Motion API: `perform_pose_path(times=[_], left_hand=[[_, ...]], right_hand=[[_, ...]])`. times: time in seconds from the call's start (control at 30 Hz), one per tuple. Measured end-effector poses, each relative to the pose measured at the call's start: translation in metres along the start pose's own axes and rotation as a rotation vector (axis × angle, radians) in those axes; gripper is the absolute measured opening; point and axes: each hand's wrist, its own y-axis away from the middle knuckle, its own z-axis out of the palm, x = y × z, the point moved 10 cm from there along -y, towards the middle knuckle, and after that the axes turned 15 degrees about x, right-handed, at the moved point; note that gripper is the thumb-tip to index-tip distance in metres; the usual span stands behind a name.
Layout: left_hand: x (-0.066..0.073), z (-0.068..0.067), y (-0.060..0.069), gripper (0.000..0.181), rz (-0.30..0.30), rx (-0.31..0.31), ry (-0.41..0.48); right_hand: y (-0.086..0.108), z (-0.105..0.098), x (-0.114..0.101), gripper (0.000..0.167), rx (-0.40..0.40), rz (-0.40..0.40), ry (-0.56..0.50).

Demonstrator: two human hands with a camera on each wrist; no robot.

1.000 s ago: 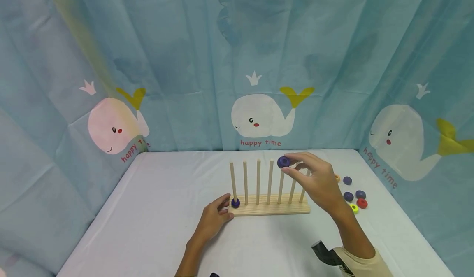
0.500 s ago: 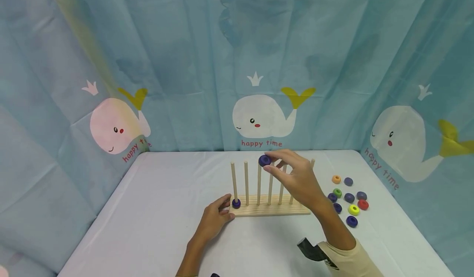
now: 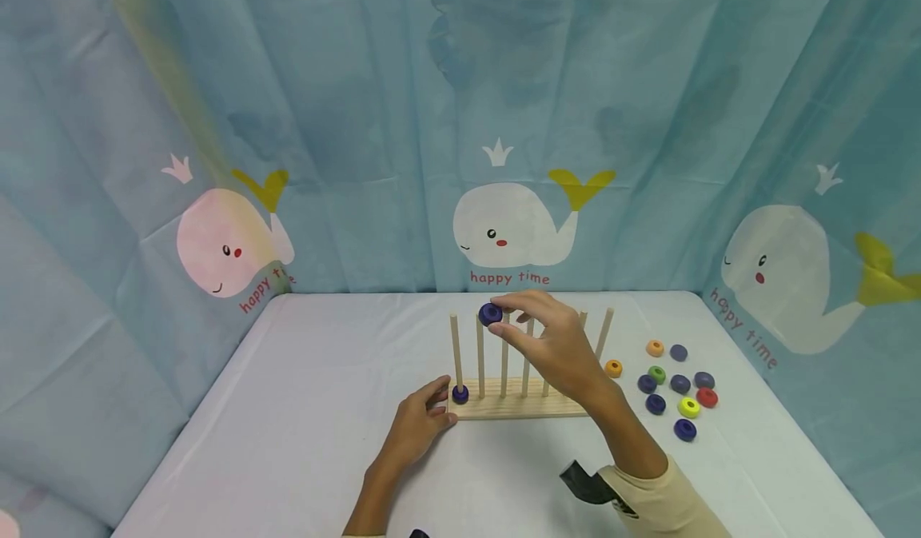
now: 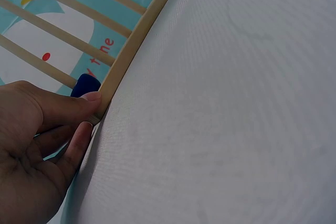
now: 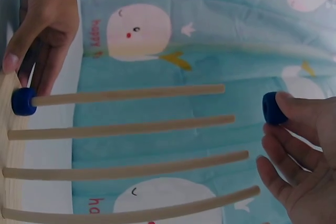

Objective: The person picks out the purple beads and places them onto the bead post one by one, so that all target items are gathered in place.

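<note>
A wooden peg rack [image 3: 521, 408] stands on the table, several upright pegs rising from its base. One dark blue ring bead [image 3: 460, 395] sits at the bottom of the leftmost peg [image 3: 456, 350]. My left hand [image 3: 417, 422] grips the base's left end; in the left wrist view its thumb lies by that bead. Thumb and fingers of my right hand [image 3: 550, 342] pinch another dark blue bead [image 3: 491, 314] near the second peg's top. In the right wrist view this held bead [image 5: 274, 108] is apart from the peg tips. My right hand and forearm hide part of the rack's right side.
Loose beads lie right of the rack: several dark blue or purple ones [image 3: 685, 430], a green bead [image 3: 656, 375], a yellow bead [image 3: 688, 407], a red bead [image 3: 707, 397] and two orange ones [image 3: 613, 368]. A whale-printed curtain [image 3: 374, 162] rises behind the white table [image 3: 288, 410].
My right hand has carried the pinched bead leftward along the peg tops, from about the fifth peg to the second. More loose beads show behind it. My left hand has kept its place.
</note>
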Motion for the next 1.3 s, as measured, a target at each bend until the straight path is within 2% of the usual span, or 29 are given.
perform_pose_path(times=[0.37,0.77,0.93,1.3], left_hand=[[0.0,0.0,-0.001,0.068,0.005,0.0,0.0],[0.001,0.001,-0.002,0.067,0.012,0.005,-0.023],[0.001,0.001,-0.002,0.067,0.006,0.001,-0.023],[0.0,0.001,-0.002,0.066,0.002,0.01,-0.041]], right_hand=[[-0.004,0.017,-0.005,0.035,0.004,-0.042,0.016],[-0.004,0.035,-0.003,0.034,-0.058,0.019,0.006],[-0.004,0.041,-0.003,0.033,-0.064,0.011,0.018],[-0.004,0.05,0.001,0.031,-0.067,0.053,0.009]])
